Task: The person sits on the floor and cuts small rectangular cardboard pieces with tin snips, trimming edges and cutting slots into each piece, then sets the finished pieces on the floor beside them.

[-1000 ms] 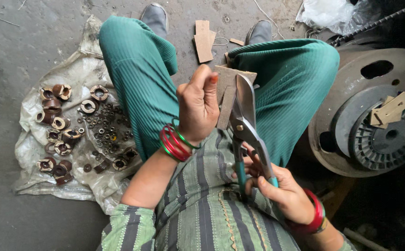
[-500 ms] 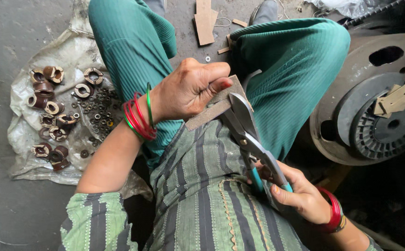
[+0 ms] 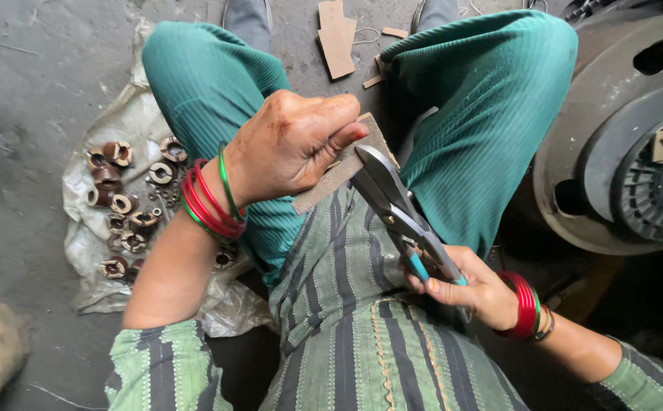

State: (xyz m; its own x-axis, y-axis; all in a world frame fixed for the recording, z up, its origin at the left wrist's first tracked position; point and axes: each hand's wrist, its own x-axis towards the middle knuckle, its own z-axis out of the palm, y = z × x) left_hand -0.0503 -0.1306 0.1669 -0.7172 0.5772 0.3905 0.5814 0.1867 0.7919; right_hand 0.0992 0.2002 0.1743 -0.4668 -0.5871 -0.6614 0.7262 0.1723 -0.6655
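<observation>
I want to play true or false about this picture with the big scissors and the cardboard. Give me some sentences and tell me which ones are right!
1. The right hand grips the metal snips by their blue handles. True.
2. The left hand holds a glass bottle. False: it pinches a brown cardboard piece.
3. Small metal rings lie on a plastic sheet on the floor. True.
4. The trousers are bright yellow. False: they are teal green.
5. Both wrists wear bangles. True.
</observation>
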